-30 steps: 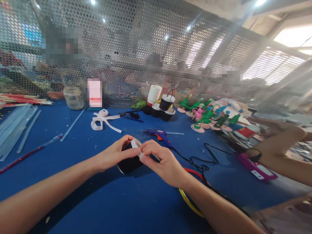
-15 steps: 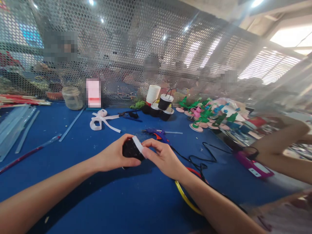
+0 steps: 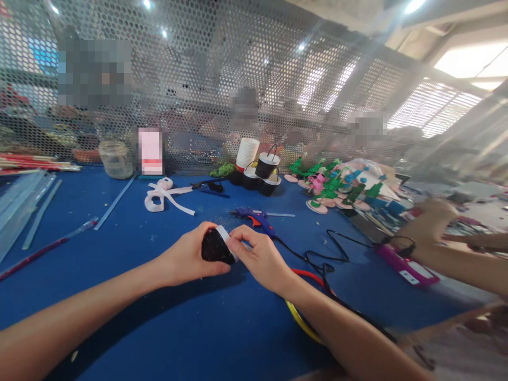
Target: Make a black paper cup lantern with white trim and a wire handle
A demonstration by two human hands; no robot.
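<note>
My left hand grips a small black cup on its side, just above the blue table. My right hand pinches a white band at the cup's rim, fingers closed on it. Both hands meet at the middle of the view. A blue glue gun lies just beyond my right hand, its black cord trailing to the right.
Finished black cups with handles and a white cup stack stand by the mesh wall. White ribbon, clear glue sticks, a jar lie left. Green and pink craft pieces and another person's arm are right.
The cup has been turned in my hands so its black body faces me, and both hands have drifted slightly left. The other person's arm at the right has moved.
</note>
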